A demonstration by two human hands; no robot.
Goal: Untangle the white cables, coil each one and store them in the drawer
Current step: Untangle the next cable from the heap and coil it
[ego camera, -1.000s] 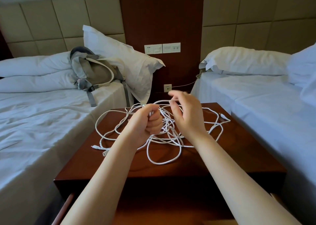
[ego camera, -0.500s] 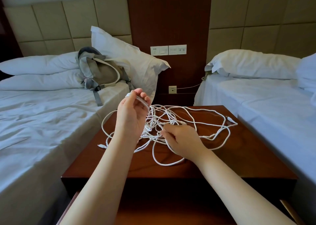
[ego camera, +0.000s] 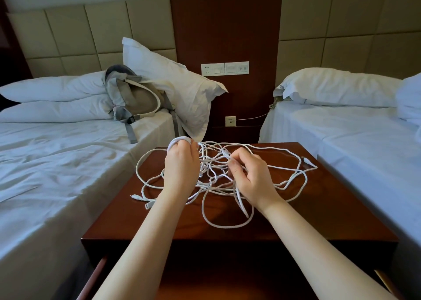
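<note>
White cables sprawl in a loose tangle across the glossy dark-wood worktop. They are thin, round and limp, with small plugs at the free ends. From the head view we judge the work barely begun. Our left hand holds a few turns wound round its curled fingers, and our right hand pinches a strand in the knot's middle. Nothing is fully coiled, and the drawer below the front edge stands open, with no cable that we can see inside.
</note>
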